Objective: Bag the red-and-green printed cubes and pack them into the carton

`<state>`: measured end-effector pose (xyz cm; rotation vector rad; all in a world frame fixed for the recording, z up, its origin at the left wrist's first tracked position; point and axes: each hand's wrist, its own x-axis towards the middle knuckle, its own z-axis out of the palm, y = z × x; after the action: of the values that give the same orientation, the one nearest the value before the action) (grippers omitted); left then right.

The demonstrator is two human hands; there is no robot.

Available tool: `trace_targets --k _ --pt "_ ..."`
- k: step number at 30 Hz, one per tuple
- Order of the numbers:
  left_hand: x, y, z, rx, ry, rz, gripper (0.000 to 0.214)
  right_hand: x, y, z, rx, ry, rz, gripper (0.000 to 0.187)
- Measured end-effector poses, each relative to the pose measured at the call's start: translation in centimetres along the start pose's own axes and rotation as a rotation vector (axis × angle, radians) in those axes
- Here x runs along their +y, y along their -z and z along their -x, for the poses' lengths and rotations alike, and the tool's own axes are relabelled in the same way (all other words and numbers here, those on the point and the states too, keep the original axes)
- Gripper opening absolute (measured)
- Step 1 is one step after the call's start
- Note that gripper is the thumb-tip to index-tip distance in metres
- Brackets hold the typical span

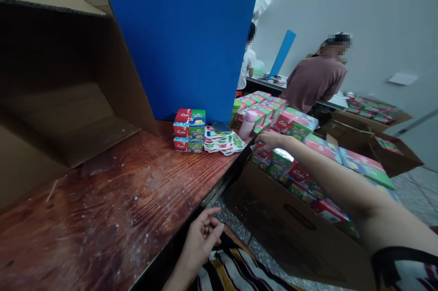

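My left hand [205,231] hangs just off the front edge of the brown wood-grain table [137,181], its fingers loosely bent and thumb apart, with nothing in it. To the right, my right hand [268,140] reaches across a large carton [284,218] filled with red and green Cola and Sprite boxes [299,170]. Its bent fingers are over boxes at the carton's far left corner; whether they grip one cannot be seen. On the table stand three stacked Cola and Sprite boxes [189,131]. Beside them lies a pile of flat printed cards [224,142] with a dark phone-like slab [221,127] on top.
An open cardboard box [102,113] lies on its side at the left. A blue partition [171,35] rises behind the table. Near the carton stands a pink bottle [247,124]. Farther back are a person in a mauve shirt [313,79] and another in white [247,65].
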<state>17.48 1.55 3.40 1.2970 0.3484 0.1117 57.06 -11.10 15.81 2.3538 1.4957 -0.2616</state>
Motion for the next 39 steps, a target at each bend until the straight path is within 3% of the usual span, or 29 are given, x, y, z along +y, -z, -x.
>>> trace_targets --k 18,21,24,26,30,32,35,39 --pt "-1.5 0.5 0.1 0.054 -0.001 0.024 0.057 -0.3 -0.4 0.5 -0.024 -0.008 0.002 0.055" --pt "-0.7 0.2 0.4 0.11 -0.003 0.03 0.055 -1.7 0.6 0.6 0.085 -0.016 -0.025 0.065" --pt "0.0 -0.4 0.6 0.158 -0.003 0.023 0.054 -5.4 1.5 0.5 0.382 0.052 -0.082 0.056" --pt "0.2 -0.8 0.6 0.171 -0.007 0.011 0.053 -9.1 1.5 0.2 0.541 0.208 -0.159 0.043" --pt "0.9 0.4 1.1 0.274 -0.077 -0.065 0.052 -17.3 -0.5 -0.7 0.649 0.494 -0.315 0.028" --pt "1.6 2.6 1.9 0.393 -0.132 -0.159 0.051 -21.1 -2.1 -1.4 0.677 0.585 -0.388 0.022" --pt "2.8 7.2 4.3 0.665 -0.177 -0.302 0.051 -25.7 -4.3 -2.1 0.781 0.629 -0.581 0.017" --pt "3.2 12.6 9.3 1.076 -0.201 -0.464 0.044 -28.7 -6.8 -2.9 0.887 0.642 -0.819 0.024"
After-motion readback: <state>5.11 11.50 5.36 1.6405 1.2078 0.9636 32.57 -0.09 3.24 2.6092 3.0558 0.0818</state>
